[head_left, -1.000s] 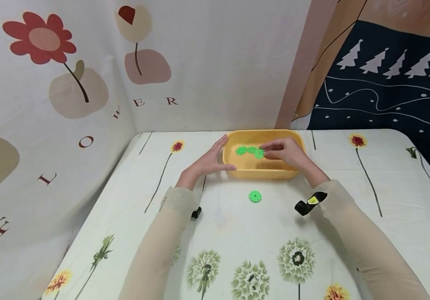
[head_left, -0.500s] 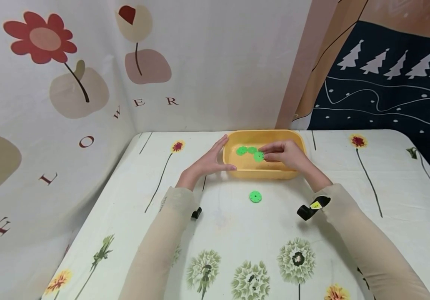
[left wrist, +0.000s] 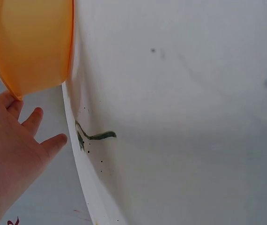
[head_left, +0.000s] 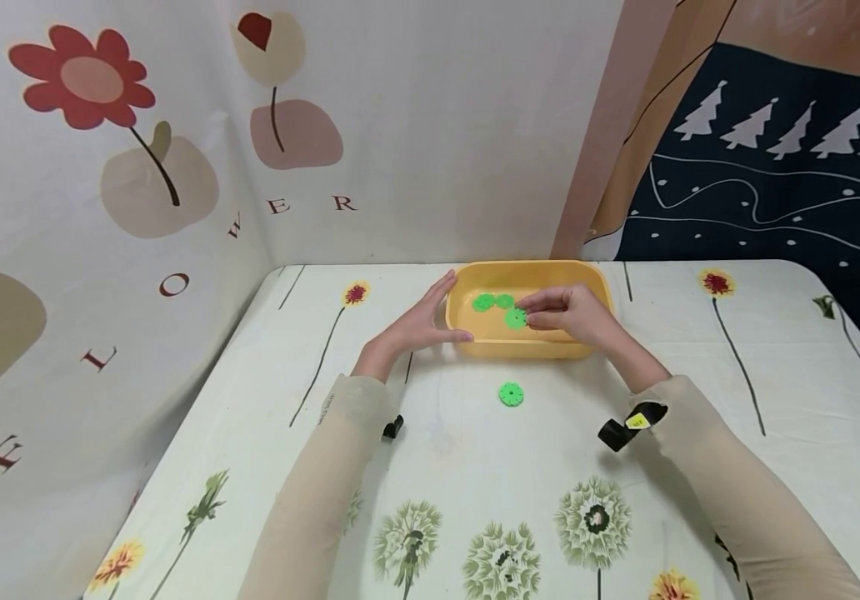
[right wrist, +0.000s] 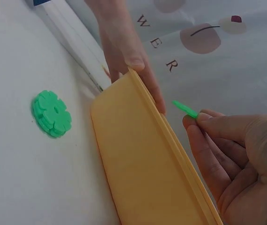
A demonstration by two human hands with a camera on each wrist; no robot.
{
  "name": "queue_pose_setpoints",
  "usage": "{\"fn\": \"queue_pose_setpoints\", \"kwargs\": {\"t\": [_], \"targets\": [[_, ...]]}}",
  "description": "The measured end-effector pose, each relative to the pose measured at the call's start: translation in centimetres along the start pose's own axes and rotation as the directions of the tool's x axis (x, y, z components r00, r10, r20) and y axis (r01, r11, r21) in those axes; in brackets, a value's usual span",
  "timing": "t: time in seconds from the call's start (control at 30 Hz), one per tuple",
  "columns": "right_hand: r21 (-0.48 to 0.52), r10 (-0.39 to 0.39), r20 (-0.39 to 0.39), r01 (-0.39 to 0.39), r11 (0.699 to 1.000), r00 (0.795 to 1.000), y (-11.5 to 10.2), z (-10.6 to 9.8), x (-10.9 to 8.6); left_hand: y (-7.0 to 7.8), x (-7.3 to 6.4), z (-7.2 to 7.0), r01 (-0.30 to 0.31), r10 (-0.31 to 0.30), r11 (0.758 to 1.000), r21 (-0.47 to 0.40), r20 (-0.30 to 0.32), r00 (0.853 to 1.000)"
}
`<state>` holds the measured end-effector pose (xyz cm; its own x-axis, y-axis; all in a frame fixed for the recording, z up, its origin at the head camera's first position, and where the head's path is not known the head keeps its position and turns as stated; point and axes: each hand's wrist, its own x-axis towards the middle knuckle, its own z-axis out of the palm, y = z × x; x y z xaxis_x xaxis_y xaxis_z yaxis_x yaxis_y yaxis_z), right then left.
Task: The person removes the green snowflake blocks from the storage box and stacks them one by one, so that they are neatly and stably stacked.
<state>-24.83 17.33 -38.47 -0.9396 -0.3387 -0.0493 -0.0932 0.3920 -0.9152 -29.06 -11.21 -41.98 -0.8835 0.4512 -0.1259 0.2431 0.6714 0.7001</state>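
Note:
My right hand [head_left: 576, 315] pinches a green notched plastic disc [head_left: 516, 319] between thumb and fingertips, above the yellow plastic tub [head_left: 527, 348]. From the right wrist view, this disc [right wrist: 184, 108] appears nearly edge-on, higher than the rim. Two more green discs [head_left: 483, 302] lie on the tub's floor, towards its left. My left hand [head_left: 418, 322] spreads around the tub's left end, thumb at the front rim and the straight fingers along the far left corner. In the left wrist view its fingers [left wrist: 33, 123] are splayed, some touching the tub's corner.
On the table, just in front of the tub, lies a small stack of green notched discs [right wrist: 52, 114]. A white flower-print cloth [head_left: 445, 467] covers the table. Printed fabric [head_left: 430, 133] hangs as a wall right behind the tub.
My right hand has shifted slightly towards me, bringing the pinched disc a little nearer the tub's front and away from the two lying discs. The left hand stays put.

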Motion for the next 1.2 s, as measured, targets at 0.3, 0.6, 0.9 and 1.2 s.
{"fn": "queue_pose_setpoints", "kwargs": {"t": [0.3, 0.6, 0.9, 1.2], "targets": [[0.042, -0.02, 0.029, 0.019, 0.999, 0.999, -0.3, 0.2, -0.7, 0.0, -0.1, 0.0, 0.003, -0.003, 1.0, 0.0, 0.0, 1.0], [0.064, -0.048, 0.048, 0.045, 0.997, 0.998, -0.4, 0.5, -1.2, 0.0, 0.0, 0.1, 0.005, -0.005, 1.0, 0.0, -0.004, 1.0], [0.041, -0.073, 0.063, 0.07, 0.997, 0.995, -0.5, 0.8, -1.7, -0.1, 0.0, 0.0, -0.025, 0.025, 1.0, 0.001, 0.002, 1.0], [0.068, -0.128, 0.095, 0.121, 0.99, 0.987, -0.2, 1.3, -2.2, -0.3, -0.1, -0.1, -0.04, 0.04, 0.999, 0.006, 0.006, 0.999]]}}
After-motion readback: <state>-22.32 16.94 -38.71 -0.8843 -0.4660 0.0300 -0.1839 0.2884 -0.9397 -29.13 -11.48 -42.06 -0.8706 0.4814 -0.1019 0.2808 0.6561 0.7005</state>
